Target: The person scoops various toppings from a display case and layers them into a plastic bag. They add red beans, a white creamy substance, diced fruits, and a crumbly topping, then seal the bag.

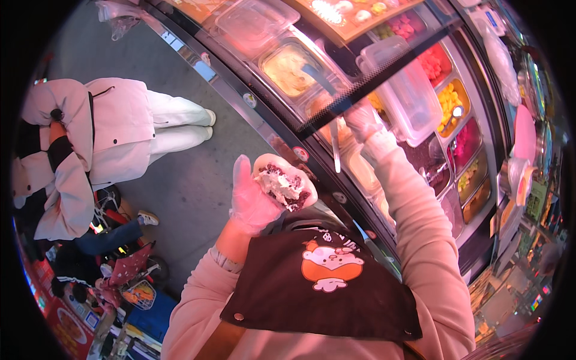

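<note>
My left hand [253, 200], in a clear plastic glove, holds up an opened white dough wrapper [308, 182]. Inside the wrapper sit a dark purple grain-like filling [297, 181] and pale cream [281, 188]. My gloved right hand [361, 123] reaches into the glass-fronted food case, beside a pan with yellow pieces [377, 102]. Its fingertips are partly hidden by the dark edge of the glass, so what it grips cannot be made out. A white utensil handle [335, 148] sticks out over a pan just left of that hand.
A metal pan of pale cream [288, 69] holds a dark spatula [317, 76]. Stacked clear plastic lids [411, 96] cover the middle of the case. Pans of red cubes [434, 65] and yellow cubes [450, 103] line its far side. A person in a pale jacket [119, 130] stands at left.
</note>
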{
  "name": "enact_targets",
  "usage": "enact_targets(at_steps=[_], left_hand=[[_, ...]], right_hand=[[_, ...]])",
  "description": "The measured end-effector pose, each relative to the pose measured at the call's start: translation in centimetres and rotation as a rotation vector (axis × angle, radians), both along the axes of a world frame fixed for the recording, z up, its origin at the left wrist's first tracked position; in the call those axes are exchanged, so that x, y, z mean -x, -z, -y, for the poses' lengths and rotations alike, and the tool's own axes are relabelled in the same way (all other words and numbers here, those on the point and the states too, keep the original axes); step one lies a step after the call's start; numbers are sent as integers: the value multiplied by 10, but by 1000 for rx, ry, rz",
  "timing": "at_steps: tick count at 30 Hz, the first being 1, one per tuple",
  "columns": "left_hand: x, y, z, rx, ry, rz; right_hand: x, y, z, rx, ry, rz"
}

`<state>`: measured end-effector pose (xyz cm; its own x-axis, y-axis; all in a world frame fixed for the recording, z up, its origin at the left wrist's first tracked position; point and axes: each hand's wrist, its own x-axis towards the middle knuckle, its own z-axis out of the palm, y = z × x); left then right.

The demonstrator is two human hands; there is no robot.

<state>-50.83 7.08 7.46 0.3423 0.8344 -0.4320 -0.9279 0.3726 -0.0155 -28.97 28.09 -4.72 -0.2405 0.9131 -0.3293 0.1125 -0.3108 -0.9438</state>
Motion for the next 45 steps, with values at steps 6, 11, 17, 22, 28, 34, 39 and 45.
enact_targets(at_steps=[6,11,17,22,28,34,39,45], left_hand=[[20,38,-2,77,-142,115],[25,49,-8,173,-180,149],[27,48,-21,257,-162,51],[28,56,-17,120,-161,7],[24,65,-15,143,-165,-9],[15,60,-20,207,-186,-43],[9,51,-22,349,-165,-182],[9,45,-22,323,-156,-247]], right_hand=[[34,16,-45,-640,-503,834],[41,-2,-46,-651,-628,716],[36,5,-32,-953,-686,630],[36,-6,-42,-1109,-701,639],[65,-19,-53,-898,-755,955],[75,2,-50,-693,-727,847],[73,15,-48,-709,-710,790],[70,12,-60,-639,-805,696]])
